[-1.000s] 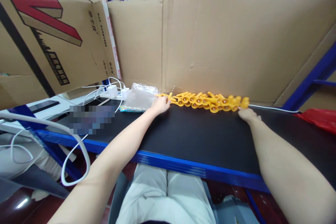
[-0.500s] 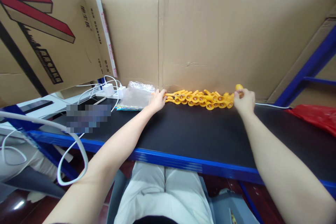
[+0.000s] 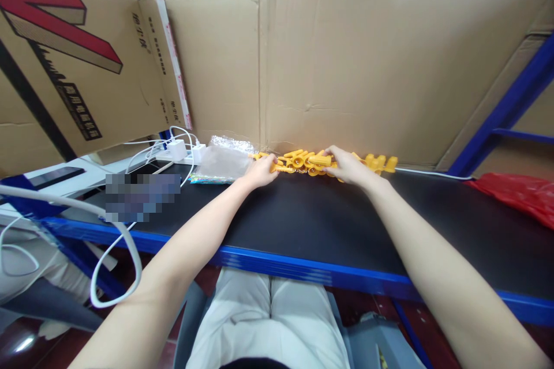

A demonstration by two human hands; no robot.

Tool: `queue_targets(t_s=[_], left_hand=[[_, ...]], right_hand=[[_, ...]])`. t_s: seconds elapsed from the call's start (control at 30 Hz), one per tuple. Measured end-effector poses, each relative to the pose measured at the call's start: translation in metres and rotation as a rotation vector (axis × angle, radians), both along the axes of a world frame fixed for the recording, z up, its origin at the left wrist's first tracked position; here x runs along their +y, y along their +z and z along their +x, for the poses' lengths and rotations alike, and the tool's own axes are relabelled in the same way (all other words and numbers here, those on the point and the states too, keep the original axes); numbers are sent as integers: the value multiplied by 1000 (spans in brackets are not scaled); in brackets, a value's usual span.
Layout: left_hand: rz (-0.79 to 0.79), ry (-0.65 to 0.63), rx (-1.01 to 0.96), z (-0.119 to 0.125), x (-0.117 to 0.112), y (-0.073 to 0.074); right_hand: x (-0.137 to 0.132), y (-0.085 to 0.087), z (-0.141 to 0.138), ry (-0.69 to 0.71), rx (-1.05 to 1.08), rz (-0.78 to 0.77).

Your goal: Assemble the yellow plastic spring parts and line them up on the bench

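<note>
A row of small yellow plastic parts (image 3: 375, 162) lies along the back of the black table top (image 3: 303, 225), against a cardboard wall (image 3: 346, 69). My left hand (image 3: 260, 172) rests at the left end of the row, fingers curled on the parts there. My right hand (image 3: 348, 165) is over the middle of the row and pinches one yellow part (image 3: 320, 159) between thumb and fingers. Both arms reach forward across the table.
A clear plastic bag (image 3: 225, 161) lies left of the row. White chargers and cables (image 3: 179, 150) sit further left, with a thick white cable (image 3: 108, 277) hanging off the edge. A printed cardboard box (image 3: 64, 52) leans at left. Something red (image 3: 519, 196) lies at right.
My right hand has moved left from the right end of the row to its middle, carrying a yellow part. My left hand has stayed at the left end.
</note>
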State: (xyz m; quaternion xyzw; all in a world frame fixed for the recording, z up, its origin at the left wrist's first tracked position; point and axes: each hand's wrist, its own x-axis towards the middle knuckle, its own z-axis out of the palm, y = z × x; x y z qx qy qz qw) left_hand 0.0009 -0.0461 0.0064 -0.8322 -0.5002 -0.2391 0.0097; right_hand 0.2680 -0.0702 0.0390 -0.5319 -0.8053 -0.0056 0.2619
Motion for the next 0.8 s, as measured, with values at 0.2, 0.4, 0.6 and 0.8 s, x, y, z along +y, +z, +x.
queue_targets(t_s=[0.2,0.4,0.6,0.8], left_hand=[[-9,40,20,0,-1,0],[-5,59,10,-1,0,0],[8,39,7,2,-5,3],[3,15,25,3,-7,4]], right_hand=[[-3,-3,-3,-9,-154,-75],[-6,-1,-3,-48,-197,-110],[-14,-1,-20,49,-56,-147],[-12,-7,-26,235,168,-276]])
